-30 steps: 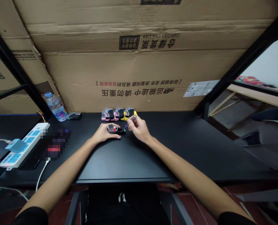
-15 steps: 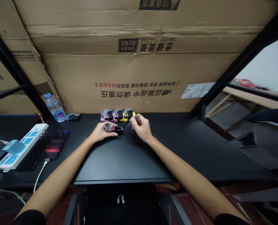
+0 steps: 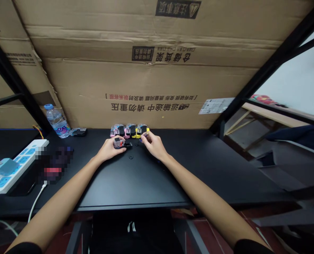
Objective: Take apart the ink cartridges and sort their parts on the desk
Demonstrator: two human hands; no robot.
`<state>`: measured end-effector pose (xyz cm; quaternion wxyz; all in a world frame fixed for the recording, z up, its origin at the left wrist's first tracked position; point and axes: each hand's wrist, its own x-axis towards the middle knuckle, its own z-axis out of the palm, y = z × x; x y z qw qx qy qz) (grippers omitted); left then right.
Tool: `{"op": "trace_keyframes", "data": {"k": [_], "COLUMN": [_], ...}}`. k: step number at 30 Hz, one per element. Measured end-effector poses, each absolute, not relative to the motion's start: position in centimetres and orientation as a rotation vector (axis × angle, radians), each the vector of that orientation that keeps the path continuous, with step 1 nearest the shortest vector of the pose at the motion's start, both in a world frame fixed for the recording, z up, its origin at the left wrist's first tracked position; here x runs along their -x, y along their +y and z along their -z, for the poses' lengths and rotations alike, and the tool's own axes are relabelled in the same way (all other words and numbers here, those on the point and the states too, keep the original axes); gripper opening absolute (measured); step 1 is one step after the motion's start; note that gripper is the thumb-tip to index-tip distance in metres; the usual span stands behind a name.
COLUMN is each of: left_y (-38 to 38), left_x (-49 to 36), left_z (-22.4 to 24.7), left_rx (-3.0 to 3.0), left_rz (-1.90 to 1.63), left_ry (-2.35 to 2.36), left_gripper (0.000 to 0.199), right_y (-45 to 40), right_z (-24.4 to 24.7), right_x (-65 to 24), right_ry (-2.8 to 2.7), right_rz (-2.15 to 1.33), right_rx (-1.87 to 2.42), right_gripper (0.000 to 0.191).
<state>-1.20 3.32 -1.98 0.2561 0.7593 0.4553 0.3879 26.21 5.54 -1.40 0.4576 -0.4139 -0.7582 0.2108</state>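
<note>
My left hand [image 3: 109,149] grips a small clear-and-black device [image 3: 119,143] with a red part and a black piece sticking out to the right. My right hand [image 3: 153,144] is closed on a small purple screwdriver [image 3: 143,137], just right of the device and apart from it. One small black ring [image 3: 131,157] lies on the table below the device. Another small dark piece [image 3: 136,144] is between my hands. Behind them stands a row of similar devices [image 3: 131,131] with pink and yellow parts, against the cardboard.
On the black table [image 3: 136,183] at the left are a water bottle [image 3: 57,121], a black device [image 3: 79,132], a white power strip [image 3: 19,165] and a blurred-out phone with a cable [image 3: 37,201]. Cardboard [image 3: 146,81] walls off the back.
My right hand and the screwdriver have pulled back from the device's black piece. A small dark piece now shows between the hands. The whole view has shifted slightly.
</note>
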Motion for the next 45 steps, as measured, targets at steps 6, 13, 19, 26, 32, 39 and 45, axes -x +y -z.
{"op": "trace_keyframes", "data": {"k": [6, 13, 19, 26, 32, 39, 45], "left_y": [3.3, 3.5, 3.5, 3.8, 3.1, 2.5, 2.8], "left_x": [1.2, 1.3, 1.6, 2.0, 1.2, 0.2, 0.2], "left_z": [1.9, 2.0, 2.1, 2.1, 1.2, 0.7, 0.6], "left_rx": [-2.075, -2.083, -2.098, -2.088, -1.991, -1.807, -1.689], "left_rz": [-1.051, -1.046, -1.016, -0.935, -1.021, -1.07, -1.096], "left_ry": [1.236, 1.195, 1.18, 1.116, 1.024, 0.939, 0.885], "left_gripper": [0.044, 0.048, 0.052, 0.062, 0.062, 0.073, 0.054], "right_y": [4.9, 3.1, 4.2, 5.3, 3.5, 3.7, 4.4], "right_z": [0.9, -0.3, 1.0, 0.2, -2.0, -0.3, 0.5], "right_x": [-26.2, -24.8, -25.2, -27.5, -25.8, -24.9, -24.9], "right_ry": [-1.922, -1.94, -2.03, -1.901, -2.04, -2.243, -2.198], "right_rz": [-0.557, -0.664, -0.551, -0.384, -0.3, -0.426, -0.533], "right_rx": [0.962, 0.819, 0.881, 0.992, 0.754, 0.708, 0.648], "right_gripper": [0.028, 0.025, 0.02, 0.023, 0.021, 0.01, 0.005]}}
